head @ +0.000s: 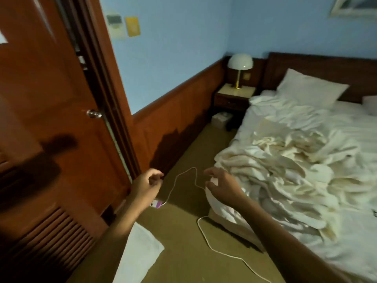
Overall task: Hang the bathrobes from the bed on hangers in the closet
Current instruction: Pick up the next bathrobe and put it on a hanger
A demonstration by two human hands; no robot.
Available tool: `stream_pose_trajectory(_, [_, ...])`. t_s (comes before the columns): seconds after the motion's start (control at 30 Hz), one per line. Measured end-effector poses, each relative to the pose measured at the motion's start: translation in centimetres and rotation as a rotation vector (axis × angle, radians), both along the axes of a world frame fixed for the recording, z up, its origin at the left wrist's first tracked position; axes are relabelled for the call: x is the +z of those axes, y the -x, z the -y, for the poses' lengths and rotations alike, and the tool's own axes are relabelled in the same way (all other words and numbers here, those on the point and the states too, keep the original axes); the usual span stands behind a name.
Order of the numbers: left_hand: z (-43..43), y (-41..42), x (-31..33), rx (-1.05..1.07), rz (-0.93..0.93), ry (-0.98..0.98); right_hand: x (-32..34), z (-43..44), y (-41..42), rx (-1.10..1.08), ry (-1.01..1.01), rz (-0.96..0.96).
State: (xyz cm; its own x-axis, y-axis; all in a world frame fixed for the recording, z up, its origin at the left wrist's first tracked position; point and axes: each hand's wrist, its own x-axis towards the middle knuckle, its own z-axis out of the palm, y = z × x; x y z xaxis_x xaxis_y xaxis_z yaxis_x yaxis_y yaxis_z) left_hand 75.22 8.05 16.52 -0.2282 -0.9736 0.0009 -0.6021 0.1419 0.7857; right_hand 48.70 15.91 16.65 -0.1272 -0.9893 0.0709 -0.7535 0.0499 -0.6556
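Bathrobes [285, 160]: cream heap, rumpled, lying on the near half of the bed [346, 231], by its left edge.
Right hand [219, 183]: at the bed's near corner, just short of the heap; fingers [210, 171] spread and bent, gripping nothing; contact with the sheet cannot be told.
Left hand [148, 183]: over the floor [183, 231], apart from the bed; fingers loosely curled, holding nothing.
Cable [204, 233]: white, looping across the floor between the hands to a phone [157, 204].
Towel [140, 252]: white, flat on the floor.
Wooden door [51, 119]: left, round knob [93, 113], louvred below.
Pillow [312, 88], nightstand [234, 92], lamp [240, 64]: at the bed's head.
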Motion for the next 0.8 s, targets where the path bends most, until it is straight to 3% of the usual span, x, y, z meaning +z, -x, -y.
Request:
stream_pose_trajectory(0.43, [6.9,27.2,-1.1,-0.503,-0.008,0.013,-1.2,-4.4,19.3,-0.577,-0.032,0.053])
stream_pose_trajectory(0.8, [9.6,42.3,-5.0,-0.784,0.003,-0.081,-3.7,-5.6,29.8,-0.877,-0.074,0.071])
